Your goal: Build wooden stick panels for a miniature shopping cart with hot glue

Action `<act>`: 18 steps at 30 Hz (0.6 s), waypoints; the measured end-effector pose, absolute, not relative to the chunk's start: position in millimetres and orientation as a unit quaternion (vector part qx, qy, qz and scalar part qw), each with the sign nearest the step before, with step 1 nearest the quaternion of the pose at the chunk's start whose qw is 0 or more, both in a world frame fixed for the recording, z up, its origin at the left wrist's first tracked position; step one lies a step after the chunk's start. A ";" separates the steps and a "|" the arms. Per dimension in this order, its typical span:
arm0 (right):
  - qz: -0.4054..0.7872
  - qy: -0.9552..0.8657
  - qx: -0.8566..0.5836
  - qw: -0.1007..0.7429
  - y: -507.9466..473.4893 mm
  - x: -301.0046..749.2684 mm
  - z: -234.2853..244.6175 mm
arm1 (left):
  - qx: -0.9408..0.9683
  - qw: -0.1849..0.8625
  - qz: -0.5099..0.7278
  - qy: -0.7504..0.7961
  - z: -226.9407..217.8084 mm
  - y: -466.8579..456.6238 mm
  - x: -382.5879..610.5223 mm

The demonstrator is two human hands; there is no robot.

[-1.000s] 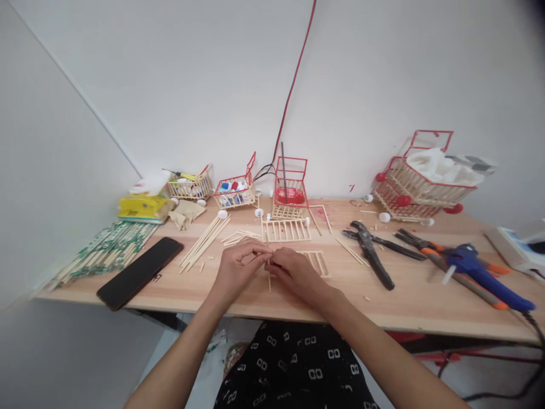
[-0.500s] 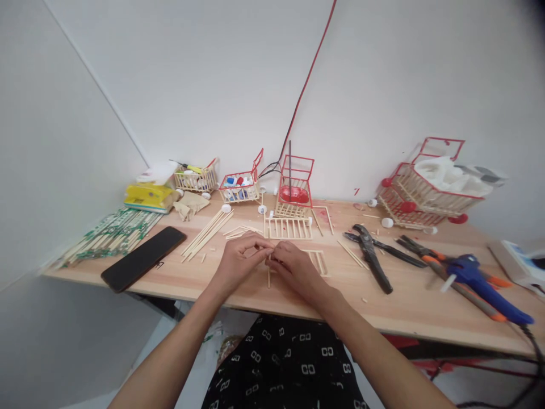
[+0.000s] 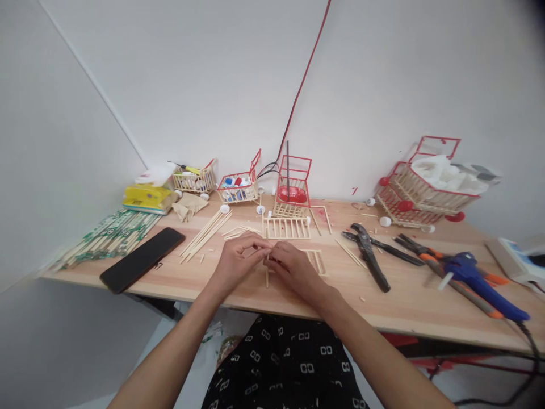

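Note:
My left hand (image 3: 242,258) and my right hand (image 3: 293,266) meet at the fingertips low over the table, both pinched closed. Between them is a thin wooden stick (image 3: 267,278), its near end showing below the fingers; the rest is mostly hidden. A small ladder-like stick frame (image 3: 317,262) lies partly under my right hand. Just beyond the hands is a longer frame of sticks with crossbars (image 3: 288,229). Several short sticks (image 3: 240,230) lie beyond my left hand.
Red-rimmed miniature stick carts (image 3: 238,187) stand along the wall, a larger one (image 3: 426,193) at right. Left are a phone (image 3: 142,259), long sticks (image 3: 206,236) and green-wrapped sticks (image 3: 106,241). Right are black-handled pliers (image 3: 370,258), orange-handled pliers (image 3: 430,258) and a blue glue gun (image 3: 485,287).
The view has shifted very slightly. Both hands keep the same pinched pose at the same spot on the table.

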State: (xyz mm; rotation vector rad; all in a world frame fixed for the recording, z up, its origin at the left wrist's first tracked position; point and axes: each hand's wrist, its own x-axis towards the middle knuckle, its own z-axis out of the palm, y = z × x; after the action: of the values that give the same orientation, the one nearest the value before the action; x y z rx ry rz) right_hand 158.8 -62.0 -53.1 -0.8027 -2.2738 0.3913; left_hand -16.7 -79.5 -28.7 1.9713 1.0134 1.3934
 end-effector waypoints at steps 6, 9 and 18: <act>0.155 -0.873 -0.303 0.348 -63.0 159.0 -51.5 | 0.731 0.254 0.516 0.367 -28.6 -78.8 -17.0; 0.155 -0.875 -0.302 0.344 -63.7 158.9 -49.6 | 0.729 0.255 0.517 0.369 -28.4 -79.2 -16.6; 0.153 -0.876 -0.311 0.336 -63.7 158.9 -49.2 | 0.727 0.254 0.518 0.372 -27.4 -80.1 -15.9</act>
State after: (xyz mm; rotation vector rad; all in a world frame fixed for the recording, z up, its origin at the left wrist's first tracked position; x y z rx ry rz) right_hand 158.9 -63.7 -49.2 -0.8099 -2.2836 0.3986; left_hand -15.9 -80.1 -27.4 1.9745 1.0106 1.4082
